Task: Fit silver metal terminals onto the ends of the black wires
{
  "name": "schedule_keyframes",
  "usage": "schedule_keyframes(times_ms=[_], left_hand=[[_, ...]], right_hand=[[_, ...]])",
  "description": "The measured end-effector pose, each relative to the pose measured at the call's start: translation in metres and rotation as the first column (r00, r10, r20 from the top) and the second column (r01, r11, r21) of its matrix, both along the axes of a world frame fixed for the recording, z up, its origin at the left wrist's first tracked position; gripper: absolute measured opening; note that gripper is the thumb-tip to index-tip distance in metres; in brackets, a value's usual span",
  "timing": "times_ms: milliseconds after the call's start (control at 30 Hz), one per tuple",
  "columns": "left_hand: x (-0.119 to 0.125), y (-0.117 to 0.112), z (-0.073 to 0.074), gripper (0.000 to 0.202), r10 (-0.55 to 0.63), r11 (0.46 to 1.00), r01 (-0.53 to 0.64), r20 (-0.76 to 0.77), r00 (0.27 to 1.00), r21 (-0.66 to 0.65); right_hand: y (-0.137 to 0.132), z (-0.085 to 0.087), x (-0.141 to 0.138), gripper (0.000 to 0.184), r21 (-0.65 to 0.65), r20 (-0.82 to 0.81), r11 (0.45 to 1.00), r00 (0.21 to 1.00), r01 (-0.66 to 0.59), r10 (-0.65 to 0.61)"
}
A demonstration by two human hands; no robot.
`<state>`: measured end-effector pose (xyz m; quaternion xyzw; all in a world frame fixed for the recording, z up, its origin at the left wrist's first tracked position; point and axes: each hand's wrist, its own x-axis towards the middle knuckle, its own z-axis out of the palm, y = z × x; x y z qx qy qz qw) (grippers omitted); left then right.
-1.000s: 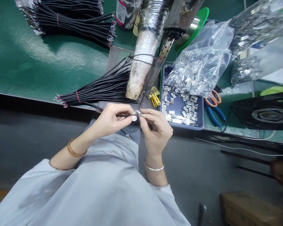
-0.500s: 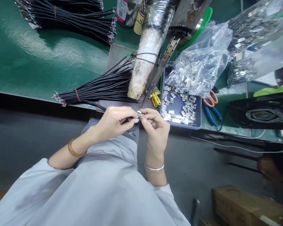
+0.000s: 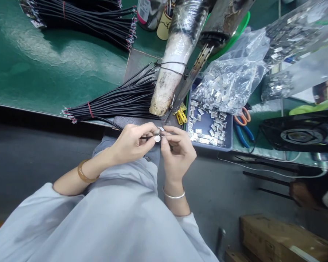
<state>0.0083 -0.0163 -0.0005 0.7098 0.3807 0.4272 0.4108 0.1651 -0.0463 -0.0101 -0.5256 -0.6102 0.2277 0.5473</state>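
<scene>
My left hand (image 3: 132, 143) is closed, thumb and fingers pinching a thin black cable (image 3: 144, 138) near its end. A small white piece (image 3: 157, 138) shows at the left thumb tip; I cannot tell whether it is tape. Fingertips nearly meeting the left ones, my right hand (image 3: 180, 151) is closed in a pinch at the cable end. What exactly it grips is too small to make out. Between the two hands shows a small silver metal connector (image 3: 161, 128). Just beyond lies a bundle of black cables (image 3: 120, 100) tied with a red band.
A blue tray (image 3: 228, 140) of loose metal connectors and a plastic bag (image 3: 235, 76) stands to the right. Pliers (image 3: 244, 133) lie beside it. A wrapped white tube (image 3: 166, 76) and a perforated metal rod (image 3: 199, 63) hang over the bench. Yellow cutter (image 3: 181, 115) lies near the tray.
My right hand has shifted slightly left and turned a little. The white piece at the left thumb shows more fully. The view has moved slightly.
</scene>
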Motion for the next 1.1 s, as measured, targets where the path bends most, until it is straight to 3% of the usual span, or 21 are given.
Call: schedule_keyframes(times_ms=[100,233,333,400,500,600,833,933,1100], left_hand=[[0.001,0.001,0.004,0.012,-0.012,0.989,0.023,0.077,0.997,-0.149],[0.003,0.004,0.011,0.011,0.004,0.94,0.073,0.225,0.974,-0.334],[0.004,0.006,0.014,0.012,0.041,0.908,0.081,0.28,0.959,-0.411],[0.005,0.007,0.015,0.012,0.057,0.903,0.07,0.279,0.959,-0.424],[0.006,0.007,0.015,0.012,0.049,0.901,0.073,0.269,0.962,-0.427],[0.007,0.006,0.016,0.012,0.067,0.904,0.049,0.254,0.965,-0.426],[0.011,0.006,0.018,0.014,0.151,0.913,-0.041,0.244,0.958,-0.406],[0.013,0.007,0.018,0.015,0.181,0.916,-0.066,0.26,0.948,-0.395],[0.016,0.006,0.016,0.015,0.22,0.917,-0.102,0.277,0.935,-0.387]], right_hand=[[-0.004,-0.002,-0.007,0.011,0.128,0.101,0.99,0.992,0.063,-0.076],[0.0,-0.001,-0.003,0.007,0.047,-0.006,0.995,0.996,0.087,-0.086],[0.001,0.001,0.004,0.011,0.129,-0.041,0.973,0.981,0.191,-0.187],[0.0,0.002,0.007,0.011,0.222,0.017,0.958,0.981,0.183,-0.191],[-0.002,0.002,0.008,0.012,0.295,0.16,0.953,0.979,0.072,-0.123],[-0.002,0.001,0.008,0.012,0.299,0.205,0.954,0.974,0.033,-0.098],[0.0,-0.001,0.01,0.009,0.269,0.077,0.959,0.99,0.093,-0.118],[0.002,-0.003,0.01,0.009,0.232,0.147,0.971,0.985,0.054,-0.09],[0.008,-0.003,0.01,0.015,0.349,0.289,0.937,0.953,-0.02,-0.087]])
